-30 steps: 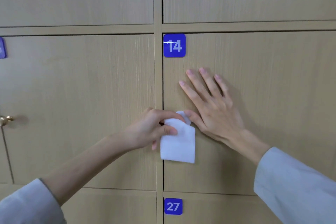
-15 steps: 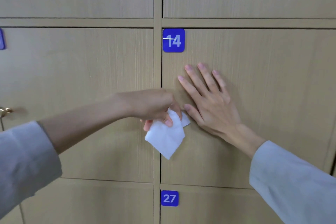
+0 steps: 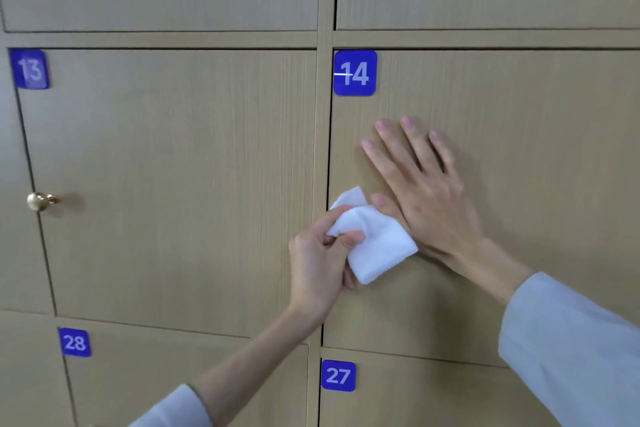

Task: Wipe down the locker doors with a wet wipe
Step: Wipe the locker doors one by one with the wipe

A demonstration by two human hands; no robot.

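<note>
A white wet wipe (image 3: 375, 246), folded and bunched, sits at the left edge of the light wooden locker door (image 3: 519, 149) marked 14 (image 3: 355, 73). My left hand (image 3: 318, 267) pinches the wipe between thumb and fingers, reaching up from below. My right hand (image 3: 426, 194) lies flat on door 14 with straight, spread fingers, its thumb touching the wipe. The door's left edge stands slightly out from the frame, showing a dark gap.
Door 13 (image 3: 173, 184) lies to the left, with a brass knob (image 3: 37, 201) beside it. Doors 28 (image 3: 74, 342) and 27 (image 3: 338, 375) sit below, more doors above. Wooden frame strips (image 3: 323, 114) separate them.
My left arm has swung down, and the hand now comes from below, turning the wipe against the door's edge. My right hand stays flat on door 14. The camera view has shifted right.
</note>
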